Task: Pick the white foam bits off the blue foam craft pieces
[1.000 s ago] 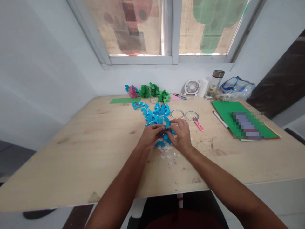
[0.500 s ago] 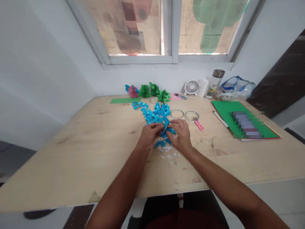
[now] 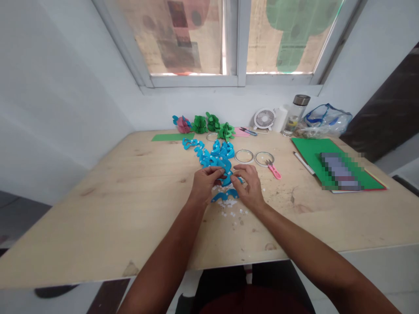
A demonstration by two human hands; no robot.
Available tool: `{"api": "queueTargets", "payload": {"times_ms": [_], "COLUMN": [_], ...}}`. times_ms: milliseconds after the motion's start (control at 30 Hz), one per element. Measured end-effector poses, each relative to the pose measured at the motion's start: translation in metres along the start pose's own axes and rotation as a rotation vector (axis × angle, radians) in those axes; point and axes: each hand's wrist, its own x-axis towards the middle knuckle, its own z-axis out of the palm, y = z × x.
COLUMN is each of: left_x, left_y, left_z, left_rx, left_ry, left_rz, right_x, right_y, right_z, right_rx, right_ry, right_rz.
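Observation:
My left hand (image 3: 205, 183) pinches a curved blue paper cutout (image 3: 225, 179) between thumb and fingers. Close to its right edge is my right hand (image 3: 249, 184), thumb and forefinger apart; whether the thumb tip touches the paper I cannot tell. Behind the hands lies a heap of similar blue cutouts (image 3: 209, 157), many bearing small white squares. Another blue cutout (image 3: 225, 195) rests on the table just below the hands. Small white paper bits (image 3: 228, 203) are scattered in front of it.
Two rolls of tape (image 3: 244, 156) and pink-handled snips (image 3: 274, 170) lie right of the heap. Green paper flowers (image 3: 199, 124) stand along the wall. A fan (image 3: 264, 118), a bottle (image 3: 296, 114) and green sheets (image 3: 314, 150) with a white pen (image 3: 303, 163) are at the right.
The blue cutout has turned flatter and sits slightly lower in my left hand. My right hand's fingers have come away from its upper part.

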Motion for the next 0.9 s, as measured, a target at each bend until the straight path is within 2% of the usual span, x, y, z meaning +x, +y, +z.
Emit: {"api": "queueTargets", "payload": {"times_ms": [400, 900], "left_x": [0.002, 0.005], "left_y": [-0.003, -0.008], "left_z": [-0.001, -0.001], "left_rx": [-0.02, -0.076], "left_ry": [0.008, -0.017], "left_rz": [-0.024, -0.071], "right_x": [0.001, 0.001], "right_y": [0.006, 0.011], "right_z": [0.006, 0.007], "right_rx": [0.143, 0.137], "right_ry": [0.012, -0.004], "right_rz": [0.147, 0.168]}}
